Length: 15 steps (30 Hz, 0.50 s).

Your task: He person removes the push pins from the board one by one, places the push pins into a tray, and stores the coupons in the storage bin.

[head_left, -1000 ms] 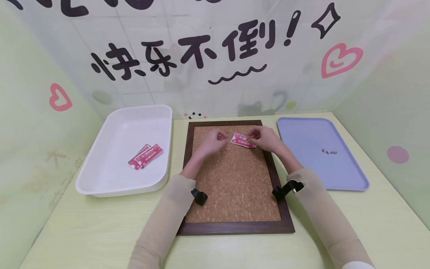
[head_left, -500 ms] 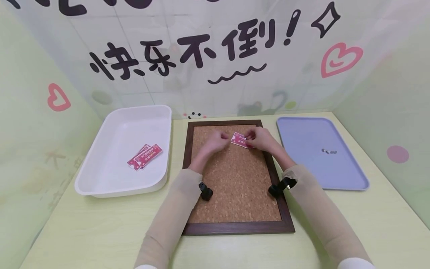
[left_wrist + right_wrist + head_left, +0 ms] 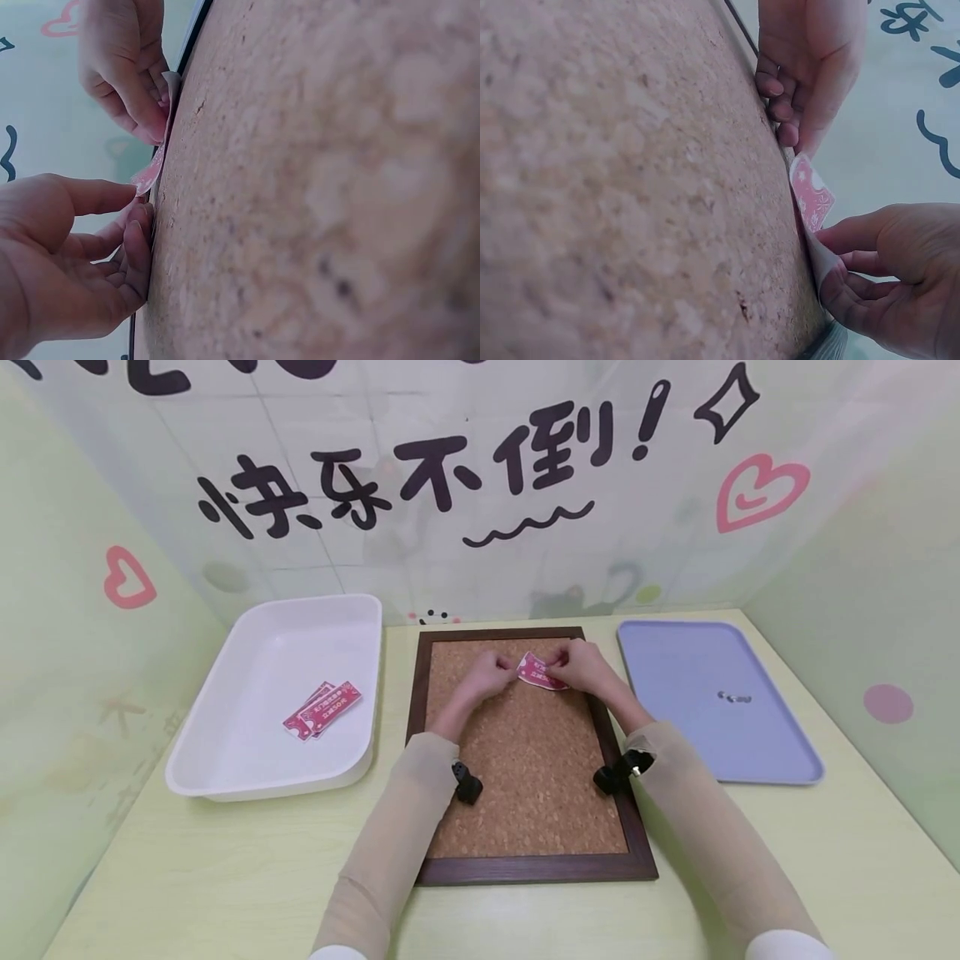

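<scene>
A red-and-white paper coupon (image 3: 536, 672) bends over the upper part of a framed cork board (image 3: 525, 768). My left hand (image 3: 489, 674) pinches its left end; in the left wrist view the left hand (image 3: 82, 247) has thumb and finger right at the paper's tip. My right hand (image 3: 581, 667) grips the coupon's right end, fingers covering part of the print. Seen from the right wrist, the right hand (image 3: 907, 270) holds the coupon (image 3: 812, 196) with its edge curled up, close over the cork.
Left of the board stands a white tray (image 3: 255, 768) with several more red coupons (image 3: 326, 710) inside. A blue tray (image 3: 690, 693) on the right holds small silvery pieces (image 3: 735, 697). A printed wall sheet rises behind the table (image 3: 225, 868).
The left hand has moved right, from apart from the coupon to its left end. The right hand has shifted slightly left, and the coupon is now more bent.
</scene>
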Each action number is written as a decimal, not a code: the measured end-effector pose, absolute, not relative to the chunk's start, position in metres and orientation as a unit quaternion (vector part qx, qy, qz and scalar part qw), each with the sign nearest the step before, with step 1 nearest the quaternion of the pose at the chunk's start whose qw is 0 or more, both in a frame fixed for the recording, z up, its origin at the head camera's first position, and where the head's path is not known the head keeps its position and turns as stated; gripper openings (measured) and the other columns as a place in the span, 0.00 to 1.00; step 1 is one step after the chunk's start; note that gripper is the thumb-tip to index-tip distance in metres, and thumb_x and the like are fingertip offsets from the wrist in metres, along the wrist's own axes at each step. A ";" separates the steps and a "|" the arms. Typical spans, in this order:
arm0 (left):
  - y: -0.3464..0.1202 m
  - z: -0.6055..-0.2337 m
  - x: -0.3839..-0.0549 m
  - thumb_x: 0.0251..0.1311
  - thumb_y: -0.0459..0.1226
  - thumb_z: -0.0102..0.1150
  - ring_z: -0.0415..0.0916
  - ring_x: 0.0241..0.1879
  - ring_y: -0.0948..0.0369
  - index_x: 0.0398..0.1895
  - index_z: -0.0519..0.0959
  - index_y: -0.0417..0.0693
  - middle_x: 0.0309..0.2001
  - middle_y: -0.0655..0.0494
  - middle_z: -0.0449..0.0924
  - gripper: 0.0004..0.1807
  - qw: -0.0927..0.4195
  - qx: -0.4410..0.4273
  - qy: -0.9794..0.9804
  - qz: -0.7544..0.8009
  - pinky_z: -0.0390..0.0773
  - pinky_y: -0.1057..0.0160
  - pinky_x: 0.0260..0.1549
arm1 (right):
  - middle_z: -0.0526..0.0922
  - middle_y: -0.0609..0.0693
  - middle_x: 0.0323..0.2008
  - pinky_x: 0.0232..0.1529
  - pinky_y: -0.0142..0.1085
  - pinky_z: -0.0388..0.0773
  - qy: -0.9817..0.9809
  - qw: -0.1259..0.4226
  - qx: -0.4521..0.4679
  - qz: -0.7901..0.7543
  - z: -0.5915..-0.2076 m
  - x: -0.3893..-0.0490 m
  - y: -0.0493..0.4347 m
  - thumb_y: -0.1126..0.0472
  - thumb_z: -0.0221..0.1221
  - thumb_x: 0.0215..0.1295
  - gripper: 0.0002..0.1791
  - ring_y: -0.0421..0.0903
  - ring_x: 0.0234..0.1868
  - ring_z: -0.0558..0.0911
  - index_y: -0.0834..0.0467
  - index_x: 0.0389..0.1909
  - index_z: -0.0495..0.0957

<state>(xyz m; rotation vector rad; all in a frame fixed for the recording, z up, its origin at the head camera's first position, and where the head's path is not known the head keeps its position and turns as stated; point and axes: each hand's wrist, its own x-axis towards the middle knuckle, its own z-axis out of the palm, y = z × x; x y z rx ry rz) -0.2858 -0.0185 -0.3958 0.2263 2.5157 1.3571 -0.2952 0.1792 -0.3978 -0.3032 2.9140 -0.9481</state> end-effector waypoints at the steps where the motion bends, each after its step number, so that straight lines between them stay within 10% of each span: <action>1: -0.019 -0.396 -0.286 0.71 0.33 0.56 0.68 0.28 0.63 0.42 0.83 0.33 0.36 0.48 0.77 0.10 0.137 0.081 0.870 0.468 0.67 0.68 0.25 | 0.86 0.55 0.30 0.26 0.30 0.72 0.947 0.028 -0.099 -0.305 -0.398 -0.296 0.179 0.65 0.64 0.62 0.07 0.43 0.27 0.78 0.66 0.36 0.84; 15: -0.016 -0.401 -0.293 0.72 0.35 0.55 0.59 0.17 0.65 0.12 0.66 0.49 0.16 0.59 0.62 0.25 0.142 0.087 0.886 0.434 0.58 0.68 0.17 | 0.84 0.52 0.24 0.24 0.30 0.69 0.950 0.008 -0.088 -0.299 -0.398 -0.297 0.178 0.63 0.65 0.60 0.07 0.41 0.22 0.75 0.65 0.30 0.85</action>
